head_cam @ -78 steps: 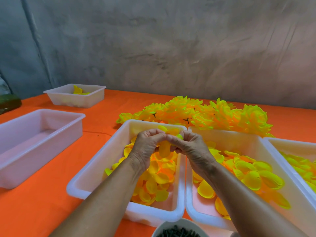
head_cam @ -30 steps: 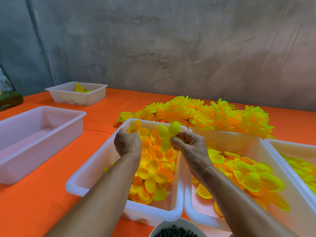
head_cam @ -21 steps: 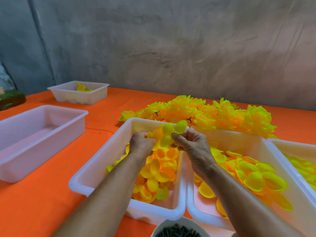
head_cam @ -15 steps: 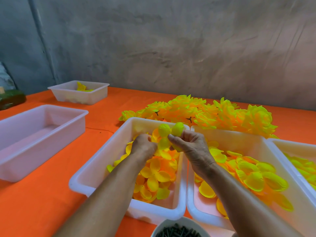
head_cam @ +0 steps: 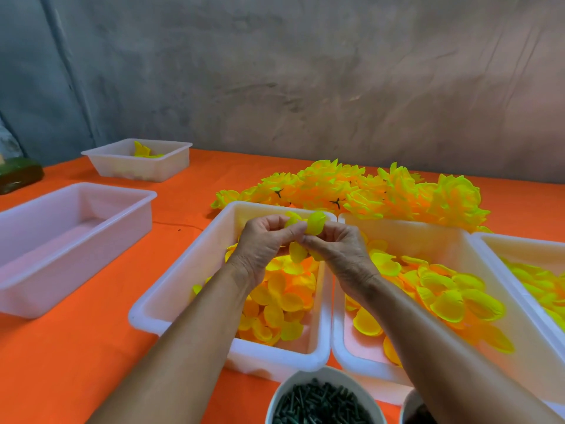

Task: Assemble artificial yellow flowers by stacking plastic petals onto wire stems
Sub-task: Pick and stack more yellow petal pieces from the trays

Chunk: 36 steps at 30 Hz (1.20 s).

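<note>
petals [head_cam: 307,228] pinched between both hands, held over the left bin [head_cam: 183,270]. left hand [head_cam: 261,243] curled round the cluster's left side, thumb and fingers closed on it. right hand [head_cam: 339,249] gripping from the right, fingertips meeting the left's at the middle. stem hidden in the grip, axis unclear; probably next petal seating now. loose petals directly below, nearer the left hand.

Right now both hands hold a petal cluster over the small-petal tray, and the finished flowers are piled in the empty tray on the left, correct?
Not quite. The head view shows the finished flowers piled on the orange table behind the trays; the rest holds.
</note>
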Available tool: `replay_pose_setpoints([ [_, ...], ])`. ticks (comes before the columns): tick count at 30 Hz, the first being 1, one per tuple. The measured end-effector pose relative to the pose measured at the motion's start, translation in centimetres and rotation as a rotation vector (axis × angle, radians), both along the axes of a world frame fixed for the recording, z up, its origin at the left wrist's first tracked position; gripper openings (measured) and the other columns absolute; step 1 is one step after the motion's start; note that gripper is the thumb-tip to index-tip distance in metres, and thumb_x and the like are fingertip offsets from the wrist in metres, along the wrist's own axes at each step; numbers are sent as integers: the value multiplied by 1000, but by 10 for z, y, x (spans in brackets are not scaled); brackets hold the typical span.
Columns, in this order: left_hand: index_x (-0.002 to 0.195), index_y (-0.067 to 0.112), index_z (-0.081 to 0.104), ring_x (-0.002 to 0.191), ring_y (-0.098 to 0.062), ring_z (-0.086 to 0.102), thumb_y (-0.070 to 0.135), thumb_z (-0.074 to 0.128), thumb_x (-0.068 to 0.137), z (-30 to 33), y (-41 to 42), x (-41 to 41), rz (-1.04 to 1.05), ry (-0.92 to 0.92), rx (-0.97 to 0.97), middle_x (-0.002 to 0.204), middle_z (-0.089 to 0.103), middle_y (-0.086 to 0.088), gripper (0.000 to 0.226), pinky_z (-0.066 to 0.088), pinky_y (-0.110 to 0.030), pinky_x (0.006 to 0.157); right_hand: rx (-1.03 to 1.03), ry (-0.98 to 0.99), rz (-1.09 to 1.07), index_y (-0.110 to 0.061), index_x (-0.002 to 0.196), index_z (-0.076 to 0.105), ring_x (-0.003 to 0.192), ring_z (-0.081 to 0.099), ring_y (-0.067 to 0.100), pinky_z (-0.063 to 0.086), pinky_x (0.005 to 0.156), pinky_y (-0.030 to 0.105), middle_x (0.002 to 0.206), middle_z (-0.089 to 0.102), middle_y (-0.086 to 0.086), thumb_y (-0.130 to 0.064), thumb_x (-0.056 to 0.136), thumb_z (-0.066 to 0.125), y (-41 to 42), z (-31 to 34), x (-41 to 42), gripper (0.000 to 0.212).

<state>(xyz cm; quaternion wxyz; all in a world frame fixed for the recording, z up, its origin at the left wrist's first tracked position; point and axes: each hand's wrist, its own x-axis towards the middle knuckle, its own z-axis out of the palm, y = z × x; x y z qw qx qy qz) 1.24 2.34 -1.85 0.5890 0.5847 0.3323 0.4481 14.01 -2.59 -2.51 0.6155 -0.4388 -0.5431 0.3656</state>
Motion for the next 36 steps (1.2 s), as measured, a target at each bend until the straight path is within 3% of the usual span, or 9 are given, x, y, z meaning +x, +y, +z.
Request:
replay_pose_setpoints([
  [2, 78, 8, 66, 64, -17, 62, 11, 69, 79, 1, 0, -1, 39, -47, -35, 69, 67, -4, 5, 52, -30, 65, -57, -37, -17, -7, 83, 69, 54, 57, 3, 42, 51, 13, 62, 68, -5, -5, 81, 69, -2, 4, 0, 3],
  [7, 70, 13, 62, 58, -12, 54, 12, 72, 77, 3, 4, -4, 186, -94, -54, 64, 63, 0, 12, 45, -22, 54, -217, 18, -60, -16, 72, 67, 57, 60, 3, 44, 56, 18, 59, 67, -10, 2, 80, 68, -1, 18, 6, 19],
  [10, 70, 14, 62, 64, -15, 55, 14, 73, 74, 4, 3, -6, 171, -97, -68, 67, 62, -2, 11, 44, -30, 63, -216, -25, -64, -12, 73, 67, 57, 60, 7, 44, 54, 19, 62, 67, -4, 3, 79, 69, -3, 26, 4, 16],
  [14, 71, 15, 65, 62, -13, 59, 11, 66, 82, 10, 5, -14, 71, -70, -99, 63, 66, 2, 12, 45, -27, 60, -182, -6, -106, -3, 82, 70, 51, 60, 6, 45, 47, 17, 62, 67, -1, 4, 80, 68, -4, 36, 6, 7],
  [20, 66, 14, 65, 48, 2, 54, -3, 70, 79, 26, -3, -24, 40, 223, 217, 52, 63, 9, 22, 44, -13, 47, -241, -97, -180, 4, 91, 70, 47, 57, 0, 41, 45, 13, 58, 64, -4, 2, 79, 70, -19, 40, 12, 12],
  [25, 57, 23, 60, 37, 0, 51, 5, 79, 73, 17, -16, -28, 184, 552, 500, 50, 59, 9, 30, 44, -17, 41, -279, -112, -282, -2, 96, 69, 61, 62, 10, 47, 55, 19, 71, 65, 4, -7, 85, 67, -50, 52, 39, 13],
  [31, 56, 23, 57, 60, -15, 58, 5, 82, 67, 5, -32, -37, 212, 739, 618, 59, 61, 5, 32, 45, -27, 62, -356, -156, -365, -8, 92, 69, 62, 65, 11, 49, 60, 22, 76, 68, 7, -9, 85, 67, -100, 46, 96, 8],
  [36, 83, 12, 73, 83, -24, 64, 3, 79, 71, 1, -40, -47, 101, 869, 536, 92, 71, -12, 16, 52, -36, 80, -398, -190, -354, -13, 89, 70, 69, 68, 11, 50, 66, 26, 81, 71, 6, -7, 84, 65, -124, 35, 120, 9],
])
